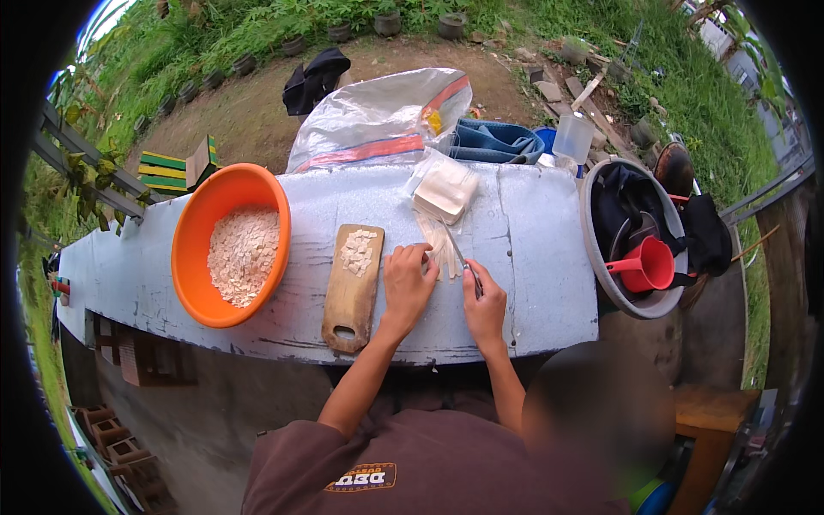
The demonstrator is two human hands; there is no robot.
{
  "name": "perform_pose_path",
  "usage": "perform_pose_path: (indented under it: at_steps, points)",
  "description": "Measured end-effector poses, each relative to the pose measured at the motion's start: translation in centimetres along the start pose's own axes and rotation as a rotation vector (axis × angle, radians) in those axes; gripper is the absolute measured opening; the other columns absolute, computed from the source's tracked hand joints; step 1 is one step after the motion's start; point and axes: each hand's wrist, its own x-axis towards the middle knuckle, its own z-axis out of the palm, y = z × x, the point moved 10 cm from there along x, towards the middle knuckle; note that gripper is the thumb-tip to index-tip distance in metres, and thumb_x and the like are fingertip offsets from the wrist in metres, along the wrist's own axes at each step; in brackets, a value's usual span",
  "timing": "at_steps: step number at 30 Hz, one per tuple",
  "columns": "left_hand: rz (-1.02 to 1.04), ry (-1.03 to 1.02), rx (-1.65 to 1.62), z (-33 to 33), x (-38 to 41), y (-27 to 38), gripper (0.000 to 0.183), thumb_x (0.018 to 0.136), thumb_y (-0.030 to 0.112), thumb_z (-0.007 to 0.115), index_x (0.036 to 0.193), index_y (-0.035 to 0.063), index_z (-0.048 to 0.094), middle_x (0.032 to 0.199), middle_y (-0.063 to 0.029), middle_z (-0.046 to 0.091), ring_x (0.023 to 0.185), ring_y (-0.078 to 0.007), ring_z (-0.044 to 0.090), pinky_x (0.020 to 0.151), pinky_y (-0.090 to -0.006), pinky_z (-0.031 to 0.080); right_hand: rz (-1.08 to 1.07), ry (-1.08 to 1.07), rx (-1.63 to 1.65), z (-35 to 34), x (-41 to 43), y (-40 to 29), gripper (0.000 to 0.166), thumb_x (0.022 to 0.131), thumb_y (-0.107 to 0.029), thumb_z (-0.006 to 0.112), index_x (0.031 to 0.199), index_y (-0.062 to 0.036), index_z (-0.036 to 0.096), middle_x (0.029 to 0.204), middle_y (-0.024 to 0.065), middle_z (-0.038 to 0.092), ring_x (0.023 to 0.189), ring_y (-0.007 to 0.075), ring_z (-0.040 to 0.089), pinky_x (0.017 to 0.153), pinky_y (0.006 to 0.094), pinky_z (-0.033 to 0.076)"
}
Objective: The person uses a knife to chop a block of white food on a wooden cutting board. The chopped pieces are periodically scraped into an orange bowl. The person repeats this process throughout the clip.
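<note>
My right hand grips a knife by its handle, the blade pointing away from me. Under and beside the blade lie thin, pale strips of a sheet-like material. The fingertips of my left hand are bent at the left edge of these strips; whether they pinch one is hidden. Just beyond, a stack of pale square sheets sits in a clear plastic bag. Left of my left hand lies a wooden cutting board bearing small cut squares.
An orange basin with many small pale pieces stands left on the metal-topped table. At the right end, a grey tub holds a red dipper and dark items. A woven plastic sack and blue cloth lie beyond.
</note>
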Motion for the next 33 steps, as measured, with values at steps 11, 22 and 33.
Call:
perform_pose_path:
  at_steps: [11,22,33]
  points:
    - [0.007,-0.04,0.072,0.8,0.1,-0.2,0.023,0.081,0.012,0.071,0.104,0.01,0.076,0.095,-0.0072,0.069,0.097,-0.0261,0.06,0.088,-0.042,0.042,-0.02,0.008,0.006,0.1,-0.1,-0.1,0.029,0.103,-0.02,0.061,0.122,-0.0004,0.072,0.102,0.0253,0.075,0.094,0.0381,0.075,0.083,0.0413,0.057]
    - [0.048,0.015,0.098,0.2,0.2,0.5,0.017,0.085,0.017,0.075,0.1,0.0115,0.079,0.095,-0.0055,0.069,0.099,-0.0251,0.059,0.089,-0.0409,0.041,-0.04,0.013,-0.006,0.0,-0.2,-0.3,0.029,0.103,-0.021,0.062,0.121,-0.0009,0.072,0.102,0.0256,0.075,0.094,0.0398,0.075,0.083,0.0426,0.057]
    - [0.022,0.052,0.019,-0.7,0.2,0.5,0.011,0.09,0.015,0.072,0.096,0.0096,0.079,0.095,-0.0044,0.071,0.097,-0.0239,0.059,0.088,-0.0396,0.04,0.005,-0.001,0.001,-0.2,-0.3,-0.5,0.029,0.103,-0.021,0.061,0.122,-0.0007,0.072,0.093,0.0218,0.075,0.082,0.0286,0.074,0.077,0.0374,0.055]
